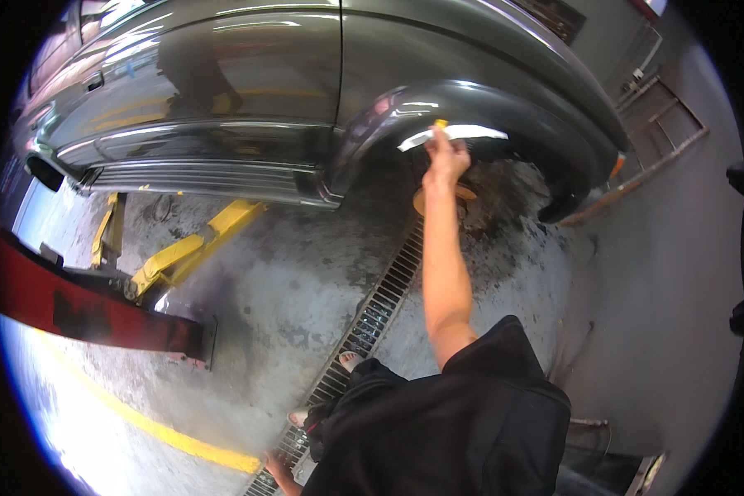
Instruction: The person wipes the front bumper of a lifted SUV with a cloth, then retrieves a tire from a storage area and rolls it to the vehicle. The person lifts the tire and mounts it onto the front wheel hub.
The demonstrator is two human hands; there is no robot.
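Observation:
My right hand [446,161] reaches up to the wheel arch [422,95] of a dark grey vehicle. Its fingers are closed on a small yellow piece [441,124], too small to make out in kind. A bright white strip [478,132] curves along the arch's lower edge beside the fingers; whether the hand touches it I cannot tell. Below the hand, partly behind my wrist, is a rusty round disc [461,197] with no tyre on it. My left hand [273,463] hangs low beside my body, mostly cut off, its fingers unclear.
A red lift post [99,302] with yellow lift arms [174,256] stands to the left. The vehicle's side step [198,180] juts out above them. A floor grate [372,314] runs under my feet. At right, a metal frame [665,136] leans near the grey wall.

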